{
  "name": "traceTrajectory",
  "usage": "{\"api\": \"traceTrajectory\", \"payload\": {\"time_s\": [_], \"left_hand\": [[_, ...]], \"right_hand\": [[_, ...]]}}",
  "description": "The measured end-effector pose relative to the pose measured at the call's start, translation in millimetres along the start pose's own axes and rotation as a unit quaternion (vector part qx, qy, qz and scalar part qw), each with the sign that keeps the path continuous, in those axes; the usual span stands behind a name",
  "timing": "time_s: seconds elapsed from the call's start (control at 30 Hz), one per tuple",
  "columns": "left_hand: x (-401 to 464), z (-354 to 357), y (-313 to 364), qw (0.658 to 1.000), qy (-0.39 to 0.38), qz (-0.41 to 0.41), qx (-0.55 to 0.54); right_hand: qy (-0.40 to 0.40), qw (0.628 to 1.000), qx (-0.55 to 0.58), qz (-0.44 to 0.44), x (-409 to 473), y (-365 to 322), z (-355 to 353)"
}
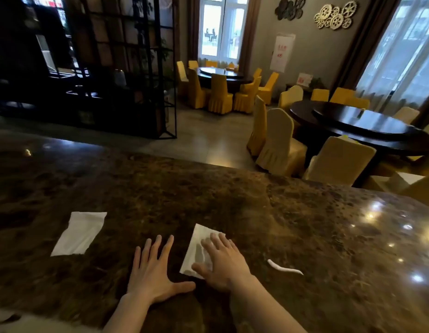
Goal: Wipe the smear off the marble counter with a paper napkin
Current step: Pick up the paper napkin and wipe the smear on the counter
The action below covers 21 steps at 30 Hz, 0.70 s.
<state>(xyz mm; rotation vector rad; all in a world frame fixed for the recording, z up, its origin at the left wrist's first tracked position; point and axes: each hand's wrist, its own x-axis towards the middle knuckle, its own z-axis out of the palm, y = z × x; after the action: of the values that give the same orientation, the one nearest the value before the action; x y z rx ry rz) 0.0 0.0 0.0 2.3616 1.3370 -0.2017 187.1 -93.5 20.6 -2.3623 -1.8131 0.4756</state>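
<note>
A brown marble counter (232,200) fills the lower half of the view. My right hand (223,263) lies flat, fingers spread, on a white paper napkin (196,243) near the front middle. My left hand (152,270) rests flat on the bare marble just left of that napkin, holding nothing. A white curved smear (284,267) lies on the counter to the right of my right hand, apart from the napkin. A second white napkin (80,233) lies flat further left, untouched.
Beyond the counter's far edge (208,163) is a dining room floor with round dark tables (367,131) and yellow-covered chairs (278,143). A black metal shelf frame (127,68) stands at the back left. Ceiling lights glare on the counter's right part.
</note>
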Motion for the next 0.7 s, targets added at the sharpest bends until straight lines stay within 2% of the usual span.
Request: {"api": "traceTrajectory", "payload": {"time_s": [0.2,0.4,0.6,0.7], "left_hand": [[2.9,9.4,-31.4,1.000,0.001,0.000,0.020],[7.3,19.1,-39.0,1.000,0.007,0.004,0.014],[14.8,22.4,-17.2,0.999,0.007,0.045,0.025],[20.9,28.2,8.3,0.997,0.007,0.070,0.019]], "right_hand": [[-0.009,1.000,-0.016,-0.021,10.8,-26.2,18.1],[0.005,0.999,-0.022,-0.036,4.4,-16.4,20.9],[0.118,0.989,-0.023,-0.087,-13.9,4.3,15.7],[0.162,0.983,0.080,-0.022,-28.7,21.5,8.8]]}}
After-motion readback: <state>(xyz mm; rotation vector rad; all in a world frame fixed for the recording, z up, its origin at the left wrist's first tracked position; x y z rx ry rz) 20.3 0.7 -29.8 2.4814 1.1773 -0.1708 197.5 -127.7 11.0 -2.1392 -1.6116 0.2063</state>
